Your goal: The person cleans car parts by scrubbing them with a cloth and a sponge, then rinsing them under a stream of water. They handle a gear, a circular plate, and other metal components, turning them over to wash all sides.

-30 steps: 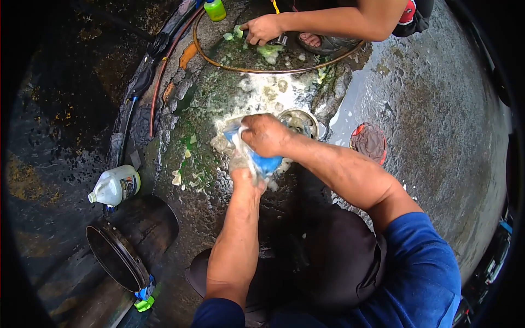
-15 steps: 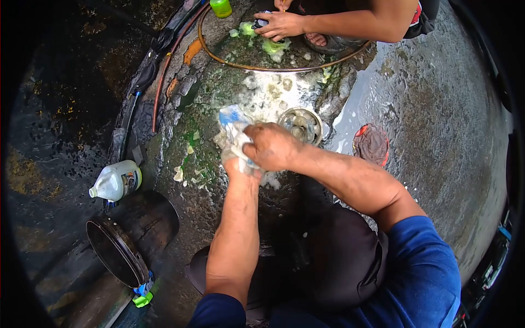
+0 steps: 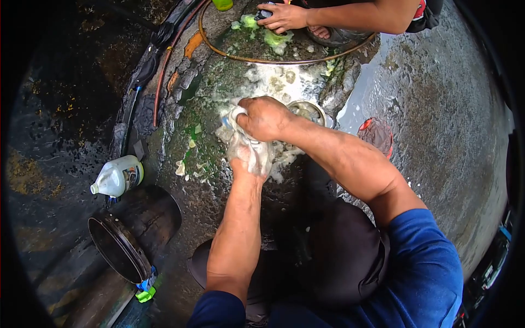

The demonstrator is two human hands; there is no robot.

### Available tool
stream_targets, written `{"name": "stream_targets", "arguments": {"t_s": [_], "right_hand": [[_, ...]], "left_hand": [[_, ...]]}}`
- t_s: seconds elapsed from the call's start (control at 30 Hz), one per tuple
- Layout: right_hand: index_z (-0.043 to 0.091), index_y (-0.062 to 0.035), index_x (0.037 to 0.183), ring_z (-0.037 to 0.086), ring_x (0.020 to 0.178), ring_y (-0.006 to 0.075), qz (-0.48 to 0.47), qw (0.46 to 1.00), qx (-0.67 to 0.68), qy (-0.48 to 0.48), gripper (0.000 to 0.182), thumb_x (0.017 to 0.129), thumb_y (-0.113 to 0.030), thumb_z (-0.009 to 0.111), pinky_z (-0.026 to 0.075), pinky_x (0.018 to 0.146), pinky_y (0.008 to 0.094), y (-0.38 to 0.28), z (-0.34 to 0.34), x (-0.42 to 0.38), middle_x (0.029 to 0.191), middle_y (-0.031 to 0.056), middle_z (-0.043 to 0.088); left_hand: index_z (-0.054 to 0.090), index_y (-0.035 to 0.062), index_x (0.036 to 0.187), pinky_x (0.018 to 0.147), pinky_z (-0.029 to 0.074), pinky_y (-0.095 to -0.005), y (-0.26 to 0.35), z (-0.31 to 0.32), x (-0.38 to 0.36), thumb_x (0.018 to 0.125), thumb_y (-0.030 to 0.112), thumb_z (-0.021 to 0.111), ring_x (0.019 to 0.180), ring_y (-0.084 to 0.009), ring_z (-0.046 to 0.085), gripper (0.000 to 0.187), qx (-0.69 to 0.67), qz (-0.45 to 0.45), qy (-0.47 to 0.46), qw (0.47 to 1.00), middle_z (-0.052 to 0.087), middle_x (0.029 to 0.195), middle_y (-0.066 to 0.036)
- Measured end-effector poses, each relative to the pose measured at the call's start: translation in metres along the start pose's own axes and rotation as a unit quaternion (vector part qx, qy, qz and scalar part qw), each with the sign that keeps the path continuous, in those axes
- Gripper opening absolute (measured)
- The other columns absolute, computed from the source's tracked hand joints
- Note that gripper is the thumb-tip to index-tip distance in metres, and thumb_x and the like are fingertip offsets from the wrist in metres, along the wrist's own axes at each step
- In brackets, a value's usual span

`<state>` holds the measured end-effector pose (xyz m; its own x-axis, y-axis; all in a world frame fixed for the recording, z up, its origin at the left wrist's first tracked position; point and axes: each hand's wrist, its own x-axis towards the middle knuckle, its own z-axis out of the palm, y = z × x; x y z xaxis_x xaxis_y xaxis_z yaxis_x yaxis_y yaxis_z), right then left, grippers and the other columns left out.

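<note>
Clutching a sudsy cloth (image 3: 234, 118), the right hand (image 3: 265, 118) seemingly braces against the left hand (image 3: 241, 155), whose finger hold is unclear.

Wet, rough ground (image 3: 437, 120). On the left, a white jug (image 3: 116, 176) sits just beside an open black bucket (image 3: 156, 213). Farther ahead, a red hose (image 3: 157, 98) runs near a curved brown hose (image 3: 290, 63); a green bottle (image 3: 223, 5) is partly in view.

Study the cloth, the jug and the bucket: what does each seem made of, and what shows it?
Cloth: probably soft, wet-looking fabric, since it bunches into folds.
Jug: likely smooth plastic; its pale walls look cloudy, faintly see-through.
Bucket: plastic or metal, I cannot tell; its dark wall looks grimy, with a dull sheen.
</note>
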<state>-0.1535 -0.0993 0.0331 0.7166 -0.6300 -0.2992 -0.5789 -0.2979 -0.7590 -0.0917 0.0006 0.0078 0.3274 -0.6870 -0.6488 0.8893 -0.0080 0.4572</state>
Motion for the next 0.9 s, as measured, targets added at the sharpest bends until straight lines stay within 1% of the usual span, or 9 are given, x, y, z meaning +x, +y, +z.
{"name": "stream_targets", "arguments": {"t_s": [0.13, 0.2, 0.27, 0.33, 0.43, 0.6, 0.7, 0.77, 0.9], "right_hand": [[0.053, 0.0062, 0.114, 0.061, 0.096, 0.0389, -0.036, 0.999, 0.004, 0.009, 0.046, 0.083, -0.028, 0.049, 0.047, 0.088, 0.0455, -0.014, 0.009, -0.046, 0.101, 0.0273, 0.062], [0.053, 0.0065, 0.115, 0.062, 0.094, 0.0397, -0.012, 1.0, -0.003, -0.009, 0.047, 0.083, -0.027, 0.051, 0.049, 0.086, 0.0446, -0.005, 0.015, -0.042, 0.1, 0.0279, 0.062], [0.052, 0.0074, 0.116, 0.062, 0.094, 0.0403, 0.054, 0.997, 0.036, -0.033, 0.048, 0.082, -0.026, 0.052, 0.049, 0.085, 0.0441, -0.003, 0.002, -0.017, 0.1, 0.0277, 0.062], [0.052, 0.0075, 0.114, 0.063, 0.091, 0.0395, 0.029, 0.999, 0.01, 0.017, 0.047, 0.081, -0.026, 0.053, 0.05, 0.084, 0.0439, 0.008, 0.008, -0.013, 0.095, 0.0269, 0.064], [0.057, 0.0068, 0.107, 0.063, 0.091, 0.0363, -0.024, 0.999, 0.012, 0.031, 0.045, 0.082, -0.03, 0.052, 0.05, 0.085, 0.043, -0.006, 0.01, -0.051, 0.093, 0.0286, 0.063], [0.055, 0.0069, 0.115, 0.062, 0.096, 0.0376, 0.061, 0.995, 0.031, -0.078, 0.052, 0.082, -0.033, 0.052, 0.048, 0.088, 0.0425, -0.002, -0.002, -0.01, 0.102, 0.0267, 0.063], [0.054, 0.0065, 0.114, 0.061, 0.097, 0.0383, 0.013, 0.999, 0.018, -0.036, 0.049, 0.082, -0.03, 0.054, 0.048, 0.087, 0.0432, -0.003, 0.0, -0.029, 0.102, 0.0268, 0.062], [0.052, 0.0056, 0.11, 0.06, 0.098, 0.038, -0.009, 1.0, -0.018, 0.024, 0.042, 0.082, -0.026, 0.055, 0.047, 0.088, 0.0444, -0.007, 0.011, -0.054, 0.103, 0.0248, 0.059], [0.052, 0.0054, 0.111, 0.058, 0.1, 0.039, -0.042, 0.999, 0.005, 0.023, 0.043, 0.08, -0.024, 0.057, 0.047, 0.088, 0.0441, 0.009, 0.008, -0.065, 0.105, 0.0243, 0.059]], "left_hand": [[0.048, 0.0045, 0.124, 0.091, 0.048, -0.04, 0.015, -0.012, 0.002, 0.098, 0.03, 0.033, 0.106, -0.0268, 0.055, 0.039, -0.004, -0.022, -0.097, 0.995, 0.054, 0.118, -0.013], [0.049, 0.0044, 0.123, 0.091, 0.048, -0.0412, 0.012, -0.014, 0.002, 0.097, 0.029, 0.033, 0.106, -0.0272, 0.056, 0.039, 0.02, -0.021, -0.055, 0.998, 0.055, 0.116, -0.014], [0.053, 0.0029, 0.115, 0.08, 0.053, -0.0401, -0.005, -0.007, 0.0, 0.096, 0.027, 0.033, 0.096, -0.028, 0.06, 0.037, 0.01, -0.002, 0.054, 0.999, 0.059, 0.105, -0.013], [0.053, 0.0035, 0.115, 0.081, 0.053, -0.04, -0.007, -0.006, -0.003, 0.096, 0.026, 0.033, 0.096, -0.0278, 0.06, 0.035, -0.044, -0.02, 0.05, 0.998, 0.059, 0.105, -0.013], [0.051, 0.0017, 0.12, 0.089, 0.05, -0.0383, 0.009, -0.015, -0.001, 0.098, 0.023, 0.035, 0.103, -0.0257, 0.057, 0.035, -0.001, -0.02, -0.078, 0.997, 0.058, 0.111, -0.013], [0.048, 0.0049, 0.124, 0.085, 0.051, -0.0379, 0.0, 0.006, -0.012, 0.095, 0.025, 0.038, 0.101, -0.0269, 0.059, 0.036, -0.002, 0.002, 0.052, 0.999, 0.058, 0.111, -0.014], [0.05, 0.0044, 0.12, 0.084, 0.052, -0.038, 0.002, -0.005, -0.004, 0.095, 0.021, 0.039, 0.099, -0.0267, 0.06, 0.032, -0.011, -0.004, 0.043, 0.999, 0.059, 0.108, -0.013], [0.051, 0.0014, 0.118, 0.088, 0.05, -0.038, 0.009, -0.012, -0.006, 0.096, 0.024, 0.036, 0.101, -0.0274, 0.058, 0.034, 0.002, -0.005, -0.049, 0.999, 0.058, 0.11, -0.014], [0.05, -0.0003, 0.117, 0.084, 0.051, -0.0407, 0.008, -0.026, 0.002, 0.096, 0.023, 0.033, 0.097, -0.0287, 0.059, 0.036, 0.009, -0.005, -0.025, 1.0, 0.059, 0.107, -0.015]]}}
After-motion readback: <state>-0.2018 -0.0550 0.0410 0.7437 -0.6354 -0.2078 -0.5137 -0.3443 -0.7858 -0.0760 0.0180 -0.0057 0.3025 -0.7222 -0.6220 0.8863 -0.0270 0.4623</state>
